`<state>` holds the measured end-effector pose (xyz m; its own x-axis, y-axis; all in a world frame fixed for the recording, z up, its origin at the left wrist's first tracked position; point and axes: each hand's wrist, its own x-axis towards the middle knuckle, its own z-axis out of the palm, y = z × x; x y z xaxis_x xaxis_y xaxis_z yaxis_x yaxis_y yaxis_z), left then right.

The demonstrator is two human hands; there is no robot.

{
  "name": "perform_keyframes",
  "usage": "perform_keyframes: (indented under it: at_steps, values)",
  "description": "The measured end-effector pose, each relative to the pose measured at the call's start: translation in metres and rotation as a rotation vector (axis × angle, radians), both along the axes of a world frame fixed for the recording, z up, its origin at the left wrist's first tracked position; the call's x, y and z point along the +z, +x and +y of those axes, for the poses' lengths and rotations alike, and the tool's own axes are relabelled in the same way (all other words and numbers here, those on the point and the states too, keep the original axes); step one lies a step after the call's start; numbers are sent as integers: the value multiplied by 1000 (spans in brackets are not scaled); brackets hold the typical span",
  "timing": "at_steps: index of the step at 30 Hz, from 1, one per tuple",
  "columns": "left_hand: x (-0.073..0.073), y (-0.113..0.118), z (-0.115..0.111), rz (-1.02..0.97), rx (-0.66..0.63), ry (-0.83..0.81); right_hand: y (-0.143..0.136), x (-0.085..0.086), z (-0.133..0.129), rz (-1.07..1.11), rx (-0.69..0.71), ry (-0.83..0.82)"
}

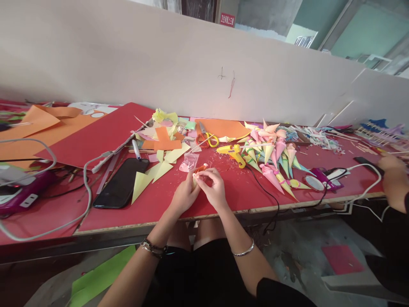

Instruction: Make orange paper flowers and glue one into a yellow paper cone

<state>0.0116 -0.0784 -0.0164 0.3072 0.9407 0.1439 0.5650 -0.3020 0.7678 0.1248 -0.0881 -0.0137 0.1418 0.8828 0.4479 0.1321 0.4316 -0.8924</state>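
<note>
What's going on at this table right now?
The person's left hand and right hand meet around a small orange-and-pale piece, partly hidden. A yellow glue gun lies to their right beside a heap of pastel paper cones; a black smartphone lies to the left. Another person's hand shows at far right.

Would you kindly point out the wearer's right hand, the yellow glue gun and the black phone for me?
Right hand (215, 187): head view, back of the hand.
Yellow glue gun (234, 151): head view, on its body.
Black phone (120, 184): head view, middle of its dark face.
</note>
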Motion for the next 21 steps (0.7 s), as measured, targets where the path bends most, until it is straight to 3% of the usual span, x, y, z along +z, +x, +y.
perform_keyframes:
  at_steps: [21]
  values:
    - [1, 1, -2, 96, 40, 74, 1, -5, 3, 152, 25, -41]
